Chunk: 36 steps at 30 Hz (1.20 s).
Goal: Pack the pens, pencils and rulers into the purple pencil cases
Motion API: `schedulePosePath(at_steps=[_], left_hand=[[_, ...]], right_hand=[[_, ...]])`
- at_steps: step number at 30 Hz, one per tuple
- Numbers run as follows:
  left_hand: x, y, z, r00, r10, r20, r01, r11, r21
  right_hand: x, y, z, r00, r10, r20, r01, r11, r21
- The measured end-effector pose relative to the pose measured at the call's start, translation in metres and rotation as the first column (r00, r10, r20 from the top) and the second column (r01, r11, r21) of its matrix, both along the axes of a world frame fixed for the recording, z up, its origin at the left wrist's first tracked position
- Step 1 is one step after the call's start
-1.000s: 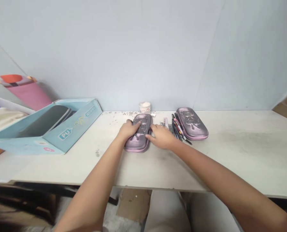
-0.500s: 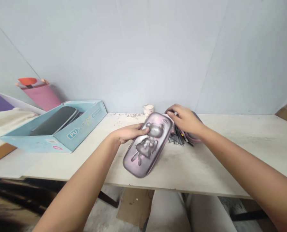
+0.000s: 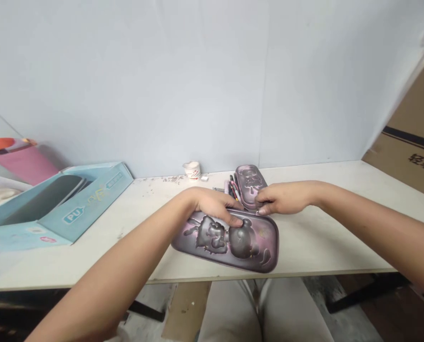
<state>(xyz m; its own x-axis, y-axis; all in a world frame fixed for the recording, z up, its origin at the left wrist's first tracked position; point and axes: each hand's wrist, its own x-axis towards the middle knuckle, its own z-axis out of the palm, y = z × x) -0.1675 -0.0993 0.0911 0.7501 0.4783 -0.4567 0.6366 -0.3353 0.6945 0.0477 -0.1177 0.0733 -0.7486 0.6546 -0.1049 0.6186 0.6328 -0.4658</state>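
A dark purple-pink pencil case (image 3: 212, 237) with an embossed cartoon figure lies crosswise near the front of the table. My left hand (image 3: 221, 206) grips its far long edge, thumb on the embossed lid. At that same edge, farther right, the fingers of my right hand (image 3: 281, 199) pinch what looks like a small zipper pull (image 3: 257, 213). Just behind, a second embossed pencil case (image 3: 249, 183) lies flat, partly covered by my right fingers. Several pens (image 3: 234, 187) lie along its left side, next to it.
A white paper cup (image 3: 192, 170) stands by the wall, with a small white block (image 3: 205, 178) beside it and dark scraps to its left. A light-blue box (image 3: 101, 194) holding a dark case is on the left. A large cardboard carton (image 3: 408, 137) borders the right side.
The near pencil case has turned from a steep slant to crosswise and come lower. My right hand has moved from beside the pens to the case's far edge. The view has swung right.
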Motion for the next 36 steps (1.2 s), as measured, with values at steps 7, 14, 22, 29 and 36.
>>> schedulePosePath(at_steps=[7,14,22,29,36], left_hand=[[0.055,-0.012,-0.003,0.995,0.098,-0.018,-0.071,0.832,0.55],[0.073,-0.024,0.001,0.913,0.249,0.323,-0.408,0.551,0.728],[0.087,-0.018,0.002,0.105,0.478,0.872,-0.723,0.638,-0.263],[0.104,-0.016,-0.011,-0.363,0.684,0.632,-0.425,0.482,-0.766],[0.099,-0.007,-0.045,-0.321,0.821,0.472,-0.45,0.306,-0.839]], right_hand=[[0.062,-0.01,-0.003,0.99,-0.132,0.049,0.115,0.959,0.258],[0.121,-0.006,0.001,0.912,-0.375,-0.164,0.41,0.826,0.386],[0.068,-0.03,-0.043,0.794,-0.377,-0.478,0.247,0.917,-0.312],[-0.015,-0.037,-0.081,0.505,-0.519,-0.689,0.2,0.847,-0.492],[0.029,-0.037,-0.08,0.407,-0.593,-0.695,0.385,0.801,-0.458]])
